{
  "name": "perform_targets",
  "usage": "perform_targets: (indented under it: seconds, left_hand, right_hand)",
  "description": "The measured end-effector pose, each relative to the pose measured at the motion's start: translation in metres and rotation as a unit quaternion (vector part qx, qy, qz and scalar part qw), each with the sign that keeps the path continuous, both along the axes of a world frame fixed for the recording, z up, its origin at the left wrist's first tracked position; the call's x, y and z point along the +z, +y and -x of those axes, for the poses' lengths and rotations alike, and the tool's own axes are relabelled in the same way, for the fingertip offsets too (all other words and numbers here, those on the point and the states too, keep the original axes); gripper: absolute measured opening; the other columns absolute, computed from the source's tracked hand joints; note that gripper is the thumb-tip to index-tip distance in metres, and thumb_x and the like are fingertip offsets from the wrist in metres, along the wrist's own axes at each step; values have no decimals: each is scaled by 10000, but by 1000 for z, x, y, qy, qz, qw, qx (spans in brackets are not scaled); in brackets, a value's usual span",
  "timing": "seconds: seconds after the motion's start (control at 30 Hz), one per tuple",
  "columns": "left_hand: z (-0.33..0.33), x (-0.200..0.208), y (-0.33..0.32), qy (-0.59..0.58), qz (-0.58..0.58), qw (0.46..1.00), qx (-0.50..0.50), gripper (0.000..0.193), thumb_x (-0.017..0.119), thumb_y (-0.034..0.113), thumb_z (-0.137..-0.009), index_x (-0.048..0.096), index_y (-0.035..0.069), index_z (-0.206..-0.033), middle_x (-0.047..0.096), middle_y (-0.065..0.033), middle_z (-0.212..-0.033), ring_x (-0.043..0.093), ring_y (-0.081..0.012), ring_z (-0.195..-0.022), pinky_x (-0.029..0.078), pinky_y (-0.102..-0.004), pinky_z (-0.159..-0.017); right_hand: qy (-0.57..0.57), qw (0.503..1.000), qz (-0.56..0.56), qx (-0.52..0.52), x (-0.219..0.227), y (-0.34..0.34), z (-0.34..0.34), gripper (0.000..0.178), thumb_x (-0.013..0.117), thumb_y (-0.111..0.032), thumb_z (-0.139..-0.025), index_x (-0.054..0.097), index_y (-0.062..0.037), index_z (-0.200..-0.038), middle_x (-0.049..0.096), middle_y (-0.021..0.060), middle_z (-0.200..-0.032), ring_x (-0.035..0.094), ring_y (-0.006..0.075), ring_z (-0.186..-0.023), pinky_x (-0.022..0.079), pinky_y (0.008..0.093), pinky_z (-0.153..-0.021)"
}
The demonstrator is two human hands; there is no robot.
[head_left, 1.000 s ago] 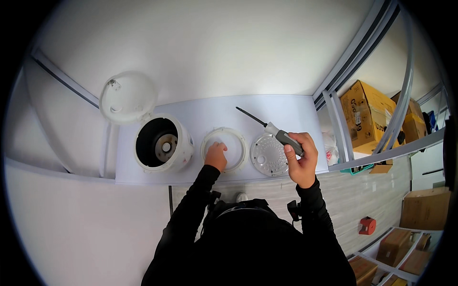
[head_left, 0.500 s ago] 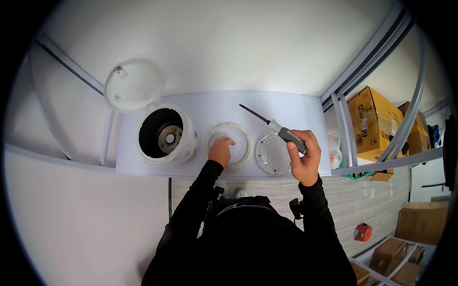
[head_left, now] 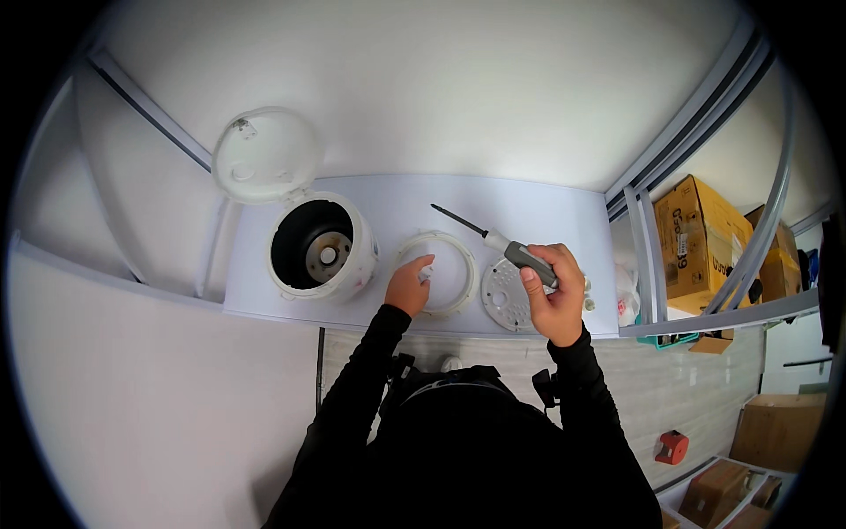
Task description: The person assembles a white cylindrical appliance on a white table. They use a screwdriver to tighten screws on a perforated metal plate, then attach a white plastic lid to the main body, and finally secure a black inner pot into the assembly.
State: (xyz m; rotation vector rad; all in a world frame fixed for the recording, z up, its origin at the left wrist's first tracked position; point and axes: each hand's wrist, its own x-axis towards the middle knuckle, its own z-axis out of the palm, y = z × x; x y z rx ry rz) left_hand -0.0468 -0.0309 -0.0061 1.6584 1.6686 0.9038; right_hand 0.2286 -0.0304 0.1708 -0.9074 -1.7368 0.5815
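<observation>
In my right hand is a screwdriver with a grey handle. Its dark shaft points up and to the left, over the table. My left hand is at the left side of a white plastic ring, fingers curled together. Something small and whitish shows at its fingertips, too small to name. To the left stands a white rice cooker, its lid raised and the dark inside showing a round metal plate. A perforated round plate lies partly behind my right hand.
Small pale pieces lie right of my right hand. A plastic bag is beside the right frame post. Cardboard boxes sit beyond the frame, and a red object is on the floor. A wall rises behind the white table.
The camera view has shifted, so the table things appear a little further right and lower. My left hand's thumb and fingers have turned upward at the ring. The screwdriver stays in my right hand.
</observation>
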Motion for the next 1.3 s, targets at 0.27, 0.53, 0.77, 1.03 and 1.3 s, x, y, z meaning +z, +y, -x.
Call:
perform_targets:
  seconds: [0.27,0.53,0.77,1.03,1.3]
  left_hand:
    - [12,8,-13,-22,-21,999,37,492,627,-78,-835,644,79,-1301,687,-103,-1266,662,-269,-1166,546,-366,-933]
    - [16,22,-25,-6,-30,998,64,367,699,60,-826,679,75,-1192,608,-58,-877,547,-214,-732,493,-361,-696]
    - [16,73,-28,-61,-106,992,41,280,749,74,-826,711,65,-1103,502,-9,-701,489,-133,-633,442,-297,-598]
    - [33,138,-37,-55,-163,985,2,227,724,73,-848,704,73,-1074,553,-35,-731,519,-172,-626,446,-307,-580]
    - [105,166,-48,-30,-301,951,55,223,724,6,-817,711,65,-1031,577,-43,-755,544,-196,-643,458,-328,-590]
  right_hand:
    - [0,1000,0,17,-1,2,9,253,734,-97,-926,663,21,-1139,648,154,-942,621,267,-820,493,339,-746]
    - [21,999,17,20,-5,3,11,238,713,-93,-946,648,17,-1147,646,131,-964,617,240,-856,487,324,-783]
    - [286,954,91,10,-26,-3,28,381,695,-175,-992,566,17,-1296,669,112,-1086,597,148,-862,490,271,-755]
    - [217,880,342,250,-46,-1,74,496,704,-70,-969,480,-23,-1409,617,64,-1148,591,127,-1003,520,275,-819]
    - [15,954,257,154,-27,4,144,276,809,-144,-906,545,-77,-864,501,-59,-697,467,63,-677,415,261,-635]
